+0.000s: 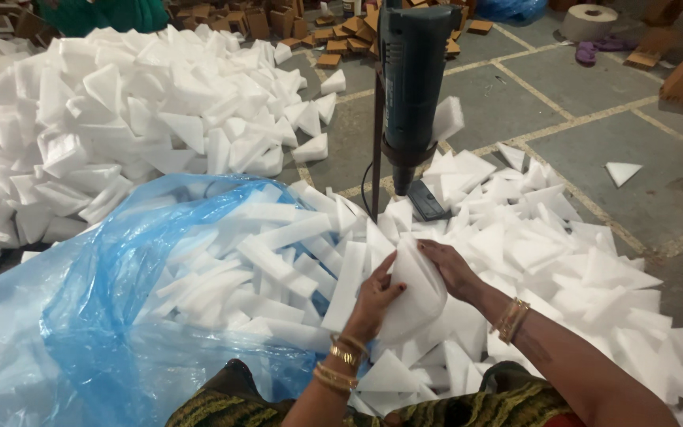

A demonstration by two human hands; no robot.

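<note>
A person seated on the floor holds a white foam sheet piece [413, 289] between both hands, just below a blue upright power tool [411, 87] on a stand. The left hand [375, 299] has its grip closed on the piece's left edge; the right hand [452, 269] clasps the right edge, bending it into a curve. White foam triangles [563, 253] are heaped around, and foam strips [278, 261] spill from a blue plastic bag [81, 316].
</note>
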